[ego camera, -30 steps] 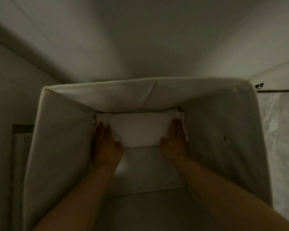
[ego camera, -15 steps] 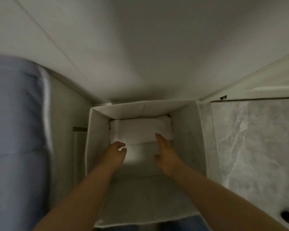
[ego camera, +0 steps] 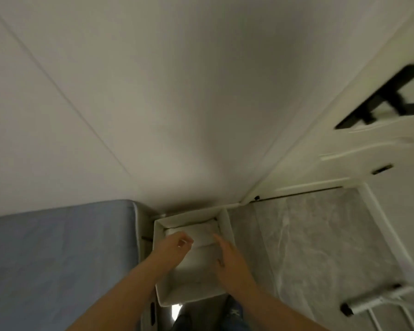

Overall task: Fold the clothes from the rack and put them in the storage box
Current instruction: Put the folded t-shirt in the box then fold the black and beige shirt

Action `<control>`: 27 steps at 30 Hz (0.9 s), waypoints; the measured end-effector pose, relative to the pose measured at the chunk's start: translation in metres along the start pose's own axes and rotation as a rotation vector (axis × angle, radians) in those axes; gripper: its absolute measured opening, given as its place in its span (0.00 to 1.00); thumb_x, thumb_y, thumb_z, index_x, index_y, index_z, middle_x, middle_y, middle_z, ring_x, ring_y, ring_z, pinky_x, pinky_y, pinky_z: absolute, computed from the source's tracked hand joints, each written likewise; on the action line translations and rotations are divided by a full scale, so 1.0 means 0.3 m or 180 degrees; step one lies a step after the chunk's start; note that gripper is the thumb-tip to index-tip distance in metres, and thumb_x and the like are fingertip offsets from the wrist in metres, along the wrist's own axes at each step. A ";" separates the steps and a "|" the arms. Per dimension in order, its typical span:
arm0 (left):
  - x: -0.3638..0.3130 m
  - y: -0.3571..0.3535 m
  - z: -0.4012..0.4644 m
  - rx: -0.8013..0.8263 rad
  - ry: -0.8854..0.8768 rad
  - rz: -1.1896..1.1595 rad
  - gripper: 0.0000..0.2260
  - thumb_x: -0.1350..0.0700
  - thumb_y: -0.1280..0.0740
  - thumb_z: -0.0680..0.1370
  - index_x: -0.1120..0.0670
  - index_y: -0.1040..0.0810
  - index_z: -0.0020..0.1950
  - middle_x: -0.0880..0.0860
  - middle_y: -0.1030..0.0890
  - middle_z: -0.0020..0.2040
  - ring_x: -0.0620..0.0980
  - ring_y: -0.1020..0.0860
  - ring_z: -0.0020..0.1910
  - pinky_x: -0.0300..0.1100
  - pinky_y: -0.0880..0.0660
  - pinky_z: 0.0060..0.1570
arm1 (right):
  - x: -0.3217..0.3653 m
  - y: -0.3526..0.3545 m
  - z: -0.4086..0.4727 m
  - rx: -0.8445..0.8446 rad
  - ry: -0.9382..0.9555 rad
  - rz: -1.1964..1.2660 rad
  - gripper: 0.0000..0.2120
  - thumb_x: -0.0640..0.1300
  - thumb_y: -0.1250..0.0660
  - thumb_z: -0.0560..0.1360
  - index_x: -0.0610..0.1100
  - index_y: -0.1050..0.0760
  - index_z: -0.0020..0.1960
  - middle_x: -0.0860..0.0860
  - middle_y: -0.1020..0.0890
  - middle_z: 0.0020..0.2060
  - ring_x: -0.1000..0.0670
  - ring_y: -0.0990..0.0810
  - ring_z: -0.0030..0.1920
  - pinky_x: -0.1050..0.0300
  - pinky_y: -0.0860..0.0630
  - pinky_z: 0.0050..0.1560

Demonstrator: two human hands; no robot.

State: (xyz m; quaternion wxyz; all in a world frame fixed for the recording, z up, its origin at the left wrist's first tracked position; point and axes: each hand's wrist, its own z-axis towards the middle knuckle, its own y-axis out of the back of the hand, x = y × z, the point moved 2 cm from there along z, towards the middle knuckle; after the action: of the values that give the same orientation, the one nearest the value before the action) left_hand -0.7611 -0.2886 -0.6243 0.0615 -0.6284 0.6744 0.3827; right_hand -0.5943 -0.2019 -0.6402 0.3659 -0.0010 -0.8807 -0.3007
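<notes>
Low centre of frame, both hands hover over the storage box [ego camera: 158, 249] (folded white cloth [ego camera: 202, 232] inside): left hand [ego camera: 175, 247] loosely curled, apparently empty, right hand [ego camera: 227, 259] spread flat.

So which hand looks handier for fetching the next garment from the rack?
Probably the right hand. It is open and empty above the storage box, on the side where a white rack frame shows. The left hand is loosely curled beside the bed. The folded white cloth lies in the box.

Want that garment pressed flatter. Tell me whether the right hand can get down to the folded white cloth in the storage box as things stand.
Probably yes. The right hand hangs open above the storage box, which has no lid, and nothing lies between it and the folded white cloth at the far end. The left hand is off to the side.
</notes>
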 end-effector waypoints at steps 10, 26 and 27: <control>-0.475 0.197 -0.404 0.0358 -0.1108 0.1284 0.05 0.53 0.37 0.80 0.46 0.21 0.51 0.50 0.18 0.56 0.48 0.23 0.55 0.39 0.28 0.55 | 0.220 0.333 -0.441 -0.1138 0.0221 0.0354 0.25 0.42 0.37 0.80 0.45 0.35 0.76 0.49 0.29 0.71 0.49 0.31 0.71 0.66 0.38 0.69; -1.234 -0.491 -0.993 0.1754 -0.3446 0.2447 0.06 0.58 0.37 0.81 0.52 0.20 0.52 0.44 0.21 0.46 0.35 0.22 0.46 0.34 0.27 0.57 | -0.111 0.725 -1.538 -0.3392 -0.0965 0.0726 0.27 0.33 0.37 0.76 0.44 0.34 0.74 0.45 0.26 0.66 0.50 0.25 0.59 0.69 0.37 0.58; -1.261 -0.550 -1.041 0.1828 -0.3586 0.2561 0.06 0.60 0.37 0.81 0.50 0.22 0.51 0.42 0.22 0.45 0.32 0.23 0.44 0.30 0.29 0.54 | -0.143 0.738 -1.611 -0.3514 -0.1081 0.0736 0.27 0.34 0.37 0.77 0.45 0.34 0.75 0.45 0.26 0.67 0.50 0.25 0.60 0.69 0.37 0.59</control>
State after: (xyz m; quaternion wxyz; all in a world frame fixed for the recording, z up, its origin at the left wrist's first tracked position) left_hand -0.4124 -0.1574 -0.2651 0.4144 -0.0014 0.7919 0.4484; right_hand -0.2025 -0.2675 -0.2843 0.1953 -0.3355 -0.6343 -0.6686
